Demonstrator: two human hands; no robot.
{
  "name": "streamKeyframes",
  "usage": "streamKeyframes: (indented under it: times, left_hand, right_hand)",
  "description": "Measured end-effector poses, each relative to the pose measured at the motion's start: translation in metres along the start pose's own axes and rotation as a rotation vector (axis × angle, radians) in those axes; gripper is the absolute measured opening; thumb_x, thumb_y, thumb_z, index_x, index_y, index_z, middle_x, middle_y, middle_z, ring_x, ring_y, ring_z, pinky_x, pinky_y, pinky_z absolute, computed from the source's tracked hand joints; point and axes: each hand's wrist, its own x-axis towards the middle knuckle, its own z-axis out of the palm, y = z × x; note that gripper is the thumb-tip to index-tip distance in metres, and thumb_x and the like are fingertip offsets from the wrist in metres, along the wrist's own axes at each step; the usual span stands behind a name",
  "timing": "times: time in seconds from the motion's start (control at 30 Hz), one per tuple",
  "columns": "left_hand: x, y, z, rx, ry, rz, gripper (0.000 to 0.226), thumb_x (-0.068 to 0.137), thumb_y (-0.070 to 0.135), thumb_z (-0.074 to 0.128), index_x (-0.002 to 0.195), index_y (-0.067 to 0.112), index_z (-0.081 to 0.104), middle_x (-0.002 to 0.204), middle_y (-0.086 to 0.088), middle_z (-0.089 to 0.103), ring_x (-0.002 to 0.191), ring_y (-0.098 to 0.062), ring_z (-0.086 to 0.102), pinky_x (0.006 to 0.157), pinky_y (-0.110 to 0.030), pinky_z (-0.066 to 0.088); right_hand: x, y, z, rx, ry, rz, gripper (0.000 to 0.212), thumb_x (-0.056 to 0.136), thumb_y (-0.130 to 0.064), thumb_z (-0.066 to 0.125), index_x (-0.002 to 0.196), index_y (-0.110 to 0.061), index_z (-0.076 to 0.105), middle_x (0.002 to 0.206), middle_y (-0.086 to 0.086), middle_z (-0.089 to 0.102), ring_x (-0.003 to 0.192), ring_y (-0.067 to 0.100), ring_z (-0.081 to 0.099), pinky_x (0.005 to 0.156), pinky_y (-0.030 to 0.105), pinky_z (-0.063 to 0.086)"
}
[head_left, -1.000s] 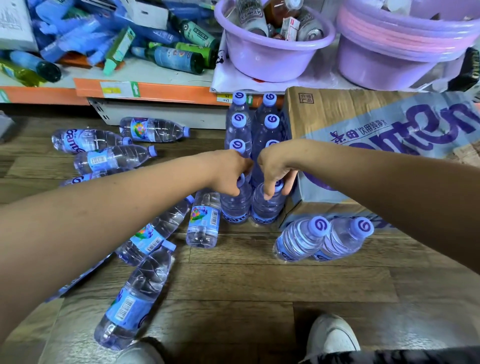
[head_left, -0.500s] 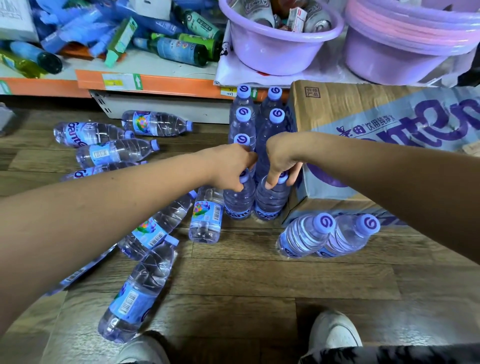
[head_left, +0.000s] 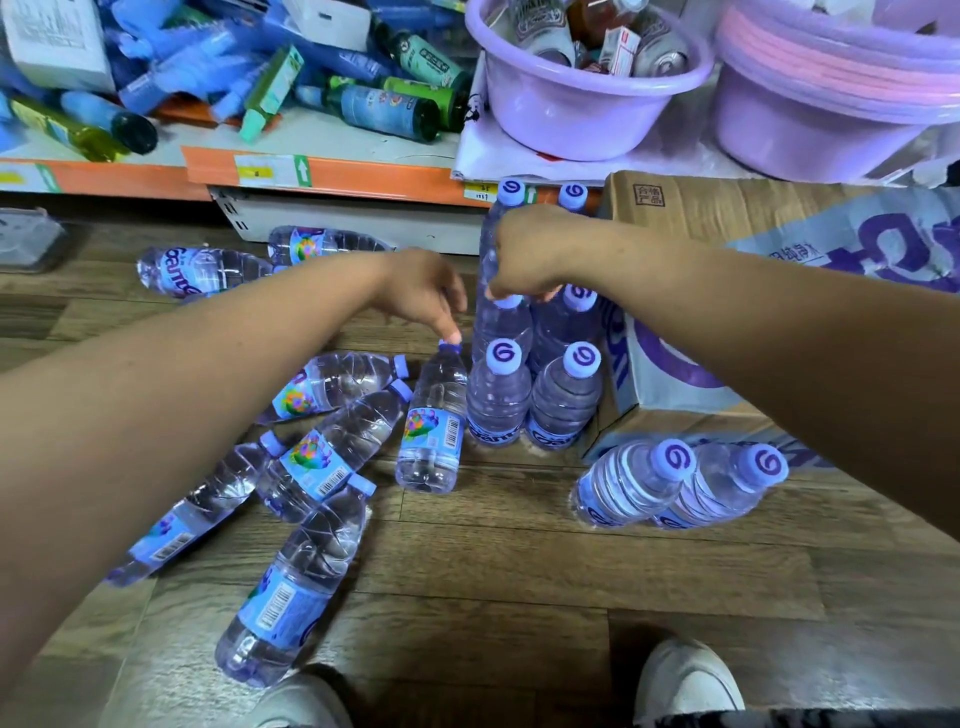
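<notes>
Head view, looking down at a wood-plank floor (head_left: 519, 571). Near the middle of the frame the left hand (head_left: 423, 293) hangs palm down, its fingers (head_left: 451, 332) held close together and pointing downward. Their tips meet the cap (head_left: 450, 347) of a lying bottle (head_left: 434, 426); whether they pinch the cap or only touch it I cannot tell. That bottle lies on the floor just left of centre, cap toward the top of the frame, its side close against the front-left bottle (head_left: 500, 400) of an upright cluster.

Just right of the left hand, the right hand (head_left: 530, 254) is curled over the top of a standing bottle (head_left: 501, 325) in the second row of that cluster. Its thumb and fingers (head_left: 545, 293) pinch the bottle around the cap. The cluster stands in two columns against the left side of a cardboard box (head_left: 727, 218).

Two more bottles (head_left: 631, 483) stand side by side at lower right, in front of the box. Loose bottles (head_left: 332, 452) lie scattered across the left half of the floor. Along the top edge runs an orange-edged shelf (head_left: 363, 176) with two lilac basins (head_left: 582, 119) on it. Two white shoes (head_left: 685, 680) show at the bottom edge.
</notes>
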Motion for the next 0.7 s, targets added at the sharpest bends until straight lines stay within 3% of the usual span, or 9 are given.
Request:
streamKeyframes:
  times: [0.1,0.2,0.27,0.33,0.37,0.5,0.6,0.7]
  left_hand:
    - [0.002,-0.025,0.002,0.092,0.067,-0.106,0.056,0.091,0.032,0.056,0.138,0.006,0.042,0.137,-0.013,0.053,0.126,-0.027,0.051,0.109,-0.032,0.036]
    - [0.003,-0.045,0.014,0.167,0.030,-0.198,0.069,0.096,0.038,0.045,0.149,0.007,0.015,0.154,-0.015,0.028,0.142,-0.029,0.029,0.115,-0.034,0.027]
    - [0.003,-0.054,0.021,0.186,0.007,-0.223,0.076,0.096,0.038,0.043,0.150,0.007,0.000,0.154,-0.018,0.027,0.141,-0.032,0.030,0.114,-0.038,0.030]
    - [0.003,-0.061,0.027,0.226,0.009,-0.229,0.080,0.096,0.038,0.043,0.149,0.009,-0.010,0.155,-0.020,0.021,0.142,-0.032,0.027,0.114,-0.041,0.027]
    - [0.004,-0.065,0.030,0.248,0.014,-0.230,0.081,0.096,0.038,0.042,0.149,0.011,-0.014,0.158,-0.018,0.013,0.145,-0.032,0.021,0.116,-0.042,0.023]
    - [0.015,-0.089,0.043,0.290,-0.025,-0.218,0.078,0.095,0.044,0.037,0.149,0.021,-0.015,0.160,-0.005,-0.009,0.148,-0.026,0.002,0.120,-0.049,0.011]
    - [0.024,-0.103,0.053,0.282,-0.038,-0.228,0.079,0.095,0.043,0.039,0.149,0.017,-0.012,0.160,-0.004,-0.006,0.149,-0.023,0.002,0.121,-0.045,0.008]
    - [0.030,-0.106,0.063,0.257,-0.042,-0.245,0.079,0.097,0.033,0.042,0.149,0.016,-0.014,0.160,-0.009,0.001,0.149,-0.024,0.004,0.122,-0.042,0.008]
  right_hand:
    - [0.014,-0.016,0.005,-0.020,0.094,-0.064,0.032,0.092,-0.018,0.051,0.063,-0.010,0.044,0.066,0.005,0.045,0.065,0.022,0.046,0.045,0.023,0.029]
    - [0.025,-0.033,0.015,-0.030,0.028,-0.110,0.031,0.094,-0.018,0.049,0.066,-0.008,0.044,0.071,0.008,0.046,0.069,0.023,0.046,0.044,0.023,0.028]
    - [0.031,-0.044,0.021,-0.057,-0.033,-0.147,0.022,0.096,-0.021,0.047,0.083,-0.005,0.055,0.083,0.011,0.053,0.077,0.023,0.047,0.045,0.021,0.028]
    - [0.039,-0.054,0.028,-0.080,-0.082,-0.155,0.027,0.097,-0.021,0.047,0.109,-0.002,0.061,0.104,0.016,0.062,0.082,0.023,0.048,0.047,0.021,0.029]
    - [0.043,-0.058,0.031,-0.095,-0.103,-0.156,0.029,0.096,-0.020,0.047,0.112,-0.001,0.062,0.112,0.016,0.064,0.082,0.023,0.049,0.047,0.021,0.030]
    - [0.061,-0.069,0.042,-0.101,-0.159,-0.153,0.028,0.098,-0.019,0.044,0.112,-0.002,0.062,0.120,0.016,0.064,0.091,0.030,0.056,0.053,0.026,0.038]
    - [0.072,-0.072,0.050,-0.064,-0.218,-0.104,0.036,0.099,-0.020,0.042,0.126,0.000,0.054,0.128,0.016,0.058,0.113,0.031,0.058,0.083,0.030,0.047]
    - [0.083,-0.073,0.059,-0.089,-0.293,-0.099,0.038,0.100,-0.020,0.039,0.130,0.001,0.051,0.131,0.017,0.055,0.105,0.030,0.057,0.079,0.028,0.043]
